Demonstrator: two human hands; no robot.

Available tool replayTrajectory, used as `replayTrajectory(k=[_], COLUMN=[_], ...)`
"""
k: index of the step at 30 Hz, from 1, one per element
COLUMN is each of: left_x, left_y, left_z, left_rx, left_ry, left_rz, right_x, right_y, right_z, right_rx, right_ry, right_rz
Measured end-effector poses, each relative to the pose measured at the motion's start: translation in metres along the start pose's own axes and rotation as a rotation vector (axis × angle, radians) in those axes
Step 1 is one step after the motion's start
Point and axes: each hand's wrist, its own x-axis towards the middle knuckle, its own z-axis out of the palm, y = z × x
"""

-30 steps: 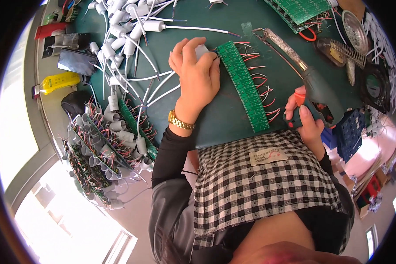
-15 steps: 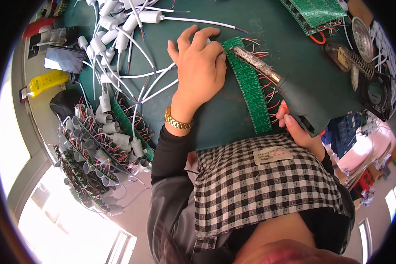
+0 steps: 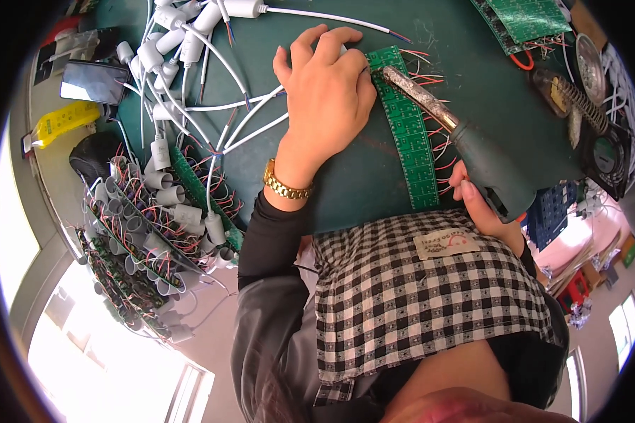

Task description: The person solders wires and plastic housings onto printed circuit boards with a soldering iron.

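A long green circuit board panel (image 3: 410, 141) lies on the dark green mat, red and white wires sticking out along its right edge. My right hand (image 3: 478, 201) is closed around the dark handle of a soldering iron (image 3: 430, 109). Its tip rests on or just over the board's upper part. At the board's upper left edge, my left hand (image 3: 324, 95) has its fingers bent and closed. A bit of something white shows between those fingers, but most of it is hidden. White cables (image 3: 261, 130) run up to the left hand's side.
White cables with cylindrical caps (image 3: 169, 53) are heaped at the far left. Left of my arm stand rows of grey tubes with wired boards (image 3: 155, 233). A phone (image 3: 92, 83) and a yellow bottle (image 3: 67, 123) lie beyond. Far right are green boards (image 3: 529, 25) and a coiled iron holder (image 3: 578, 102).
The view has shifted slightly. Both hands keep their places, and the iron's tip stays near the same upper part of the board.
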Motion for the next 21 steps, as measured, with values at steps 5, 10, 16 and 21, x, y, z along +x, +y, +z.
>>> replayTrajectory(k=[5, 10, 16, 21], left_x=[-0.001, -0.001, -0.001, -0.002], left_y=[0.0, 0.001, 0.001, 0.0], left_z=[0.0, 0.0, 0.0, 0.001], left_rx=[0.019, 0.037, 0.03, 0.008], left_ry=[-0.012, -0.007, -0.009, 0.015], left_rz=[-0.006, -0.005, -0.014, -0.022], right_x=[0.007, 0.004, 0.005, 0.007], right_y=[0.001, -0.005, -0.01, -0.011], right_z=[0.0, 0.003, 0.003, 0.004], right_rx=[0.08, -0.065, 0.081, -0.021], right_ry=[-0.024, 0.1, 0.157, 0.091], right_rz=[-0.044, -0.076, 0.0, 0.022])
